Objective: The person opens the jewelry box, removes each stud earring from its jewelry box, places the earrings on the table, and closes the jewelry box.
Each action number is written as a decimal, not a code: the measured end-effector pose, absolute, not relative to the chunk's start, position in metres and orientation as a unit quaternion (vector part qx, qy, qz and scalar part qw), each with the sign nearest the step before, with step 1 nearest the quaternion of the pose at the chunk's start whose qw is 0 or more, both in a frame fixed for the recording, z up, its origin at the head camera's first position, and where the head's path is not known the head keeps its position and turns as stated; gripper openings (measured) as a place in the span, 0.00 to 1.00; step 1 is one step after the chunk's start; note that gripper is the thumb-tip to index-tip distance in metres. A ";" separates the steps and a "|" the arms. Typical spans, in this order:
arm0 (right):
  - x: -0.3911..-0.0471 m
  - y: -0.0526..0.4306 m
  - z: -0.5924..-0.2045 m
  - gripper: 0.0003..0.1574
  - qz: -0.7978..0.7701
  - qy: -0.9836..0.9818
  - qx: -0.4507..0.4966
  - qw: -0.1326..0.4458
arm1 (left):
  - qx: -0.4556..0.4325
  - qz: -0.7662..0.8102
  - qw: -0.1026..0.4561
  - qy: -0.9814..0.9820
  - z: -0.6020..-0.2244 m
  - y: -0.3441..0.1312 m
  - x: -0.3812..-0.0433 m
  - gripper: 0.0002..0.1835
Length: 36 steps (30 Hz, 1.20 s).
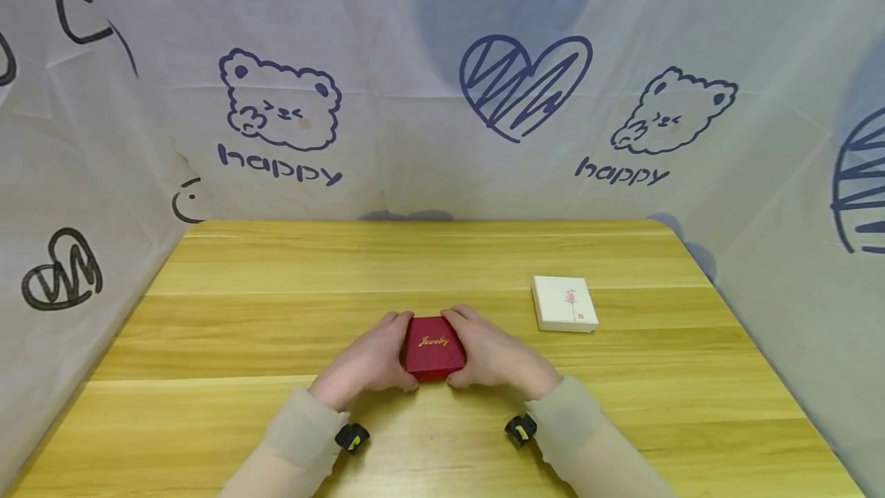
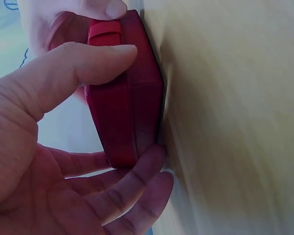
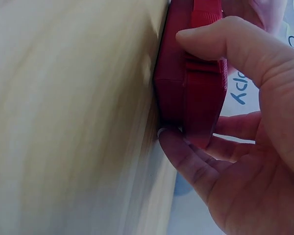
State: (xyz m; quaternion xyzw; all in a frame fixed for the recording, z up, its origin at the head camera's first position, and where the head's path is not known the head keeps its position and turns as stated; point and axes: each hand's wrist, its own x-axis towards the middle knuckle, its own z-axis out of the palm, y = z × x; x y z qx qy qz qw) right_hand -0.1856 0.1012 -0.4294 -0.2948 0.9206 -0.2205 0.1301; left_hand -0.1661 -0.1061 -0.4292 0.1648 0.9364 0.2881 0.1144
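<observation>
At the surface (image 1: 276,275), my left hand (image 1: 373,356) and right hand (image 1: 494,352) grip the red box (image 1: 434,346) between them, from either side; I seem to be steadying it, and any next move calls for even pressure. It is closed, contents hidden, as is the white box (image 1: 561,302) beyond my right hand.

Gold "Jewelry" stands on the red box (image 1: 435,357). The cloth backdrop (image 1: 401,129) reads "happy" twice, plus a black E-like letter; red marks on the white box (image 1: 555,304) are illegible
</observation>
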 end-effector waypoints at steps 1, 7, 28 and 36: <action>-0.186 0.101 -0.430 0.61 -0.220 0.921 -0.294 0.130 | 0.166 0.285 0.114 0.937 -0.429 -0.106 -0.166 0.55; -0.188 0.101 -0.431 0.59 -0.214 0.921 -0.300 0.123 | 0.169 0.269 0.116 0.941 -0.430 -0.103 -0.169 0.56; -0.190 0.100 -0.428 0.59 -0.226 0.921 -0.287 0.138 | 0.171 0.284 0.123 0.935 -0.429 -0.102 -0.171 0.56; -0.188 0.096 -0.428 0.59 -0.197 0.926 -0.294 0.136 | 0.183 0.259 0.109 0.942 -0.429 -0.099 -0.170 0.55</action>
